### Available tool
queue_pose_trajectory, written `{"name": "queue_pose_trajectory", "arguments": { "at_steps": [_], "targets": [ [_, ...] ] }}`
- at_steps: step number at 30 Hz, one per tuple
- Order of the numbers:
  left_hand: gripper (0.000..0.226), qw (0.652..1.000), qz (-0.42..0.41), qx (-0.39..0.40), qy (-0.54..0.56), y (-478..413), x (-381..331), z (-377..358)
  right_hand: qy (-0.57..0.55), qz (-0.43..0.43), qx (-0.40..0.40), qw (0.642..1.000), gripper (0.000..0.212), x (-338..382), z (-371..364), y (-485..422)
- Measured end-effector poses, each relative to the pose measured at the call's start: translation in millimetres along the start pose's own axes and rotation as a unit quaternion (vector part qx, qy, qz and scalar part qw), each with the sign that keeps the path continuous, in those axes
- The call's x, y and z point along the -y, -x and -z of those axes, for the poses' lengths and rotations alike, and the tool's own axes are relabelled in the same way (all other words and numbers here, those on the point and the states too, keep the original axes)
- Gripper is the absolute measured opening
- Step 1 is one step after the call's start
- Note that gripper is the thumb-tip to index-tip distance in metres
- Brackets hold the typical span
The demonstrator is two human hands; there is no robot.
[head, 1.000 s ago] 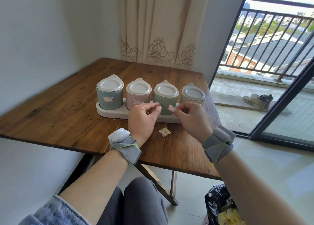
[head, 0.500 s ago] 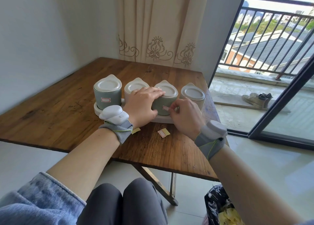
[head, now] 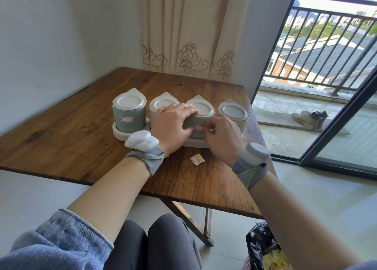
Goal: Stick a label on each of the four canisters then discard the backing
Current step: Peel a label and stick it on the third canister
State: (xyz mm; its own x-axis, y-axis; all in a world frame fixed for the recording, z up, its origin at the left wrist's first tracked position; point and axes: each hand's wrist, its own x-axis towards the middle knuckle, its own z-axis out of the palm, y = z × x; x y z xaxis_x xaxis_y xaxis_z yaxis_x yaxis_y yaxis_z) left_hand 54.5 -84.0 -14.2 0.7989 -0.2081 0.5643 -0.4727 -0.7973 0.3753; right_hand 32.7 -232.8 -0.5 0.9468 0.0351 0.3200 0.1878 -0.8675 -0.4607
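Note:
Four lidded canisters stand in a row on a white tray (head: 119,132). The leftmost green canister (head: 129,114) bears a red-edged label (head: 126,119). A pink canister (head: 161,104) is mostly hidden behind my left hand (head: 173,124), which grips the side and lid of the third, green canister (head: 201,111). My right hand (head: 221,136) presses a label (head: 198,127) onto that canister's front with its fingertips. The fourth, beige canister (head: 234,112) has its front hidden. A loose label on yellow backing (head: 196,160) lies on the table below my hands.
The wooden table (head: 81,143) stands in a corner against a white wall and a curtain. Its right edge is close to an open balcony door. A black bag with rubbish (head: 263,249) sits on the floor at lower right. My knees are under the front edge.
My left hand went from pinching near the tray to gripping the third canister. My right hand carried the label to that canister's front and now presses it there.

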Motion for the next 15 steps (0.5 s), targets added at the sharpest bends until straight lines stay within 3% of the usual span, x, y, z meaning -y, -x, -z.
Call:
{"name": "queue_pose_trajectory", "arguments": {
  "at_steps": [15],
  "targets": [
    [0.035, 1.0, 0.012, -0.026, 0.011, 1.2, -2.4, -3.8, 0.003, -0.032, -0.027, 0.999, 0.023, -0.4, -3.5, -1.4]
  ]
}}
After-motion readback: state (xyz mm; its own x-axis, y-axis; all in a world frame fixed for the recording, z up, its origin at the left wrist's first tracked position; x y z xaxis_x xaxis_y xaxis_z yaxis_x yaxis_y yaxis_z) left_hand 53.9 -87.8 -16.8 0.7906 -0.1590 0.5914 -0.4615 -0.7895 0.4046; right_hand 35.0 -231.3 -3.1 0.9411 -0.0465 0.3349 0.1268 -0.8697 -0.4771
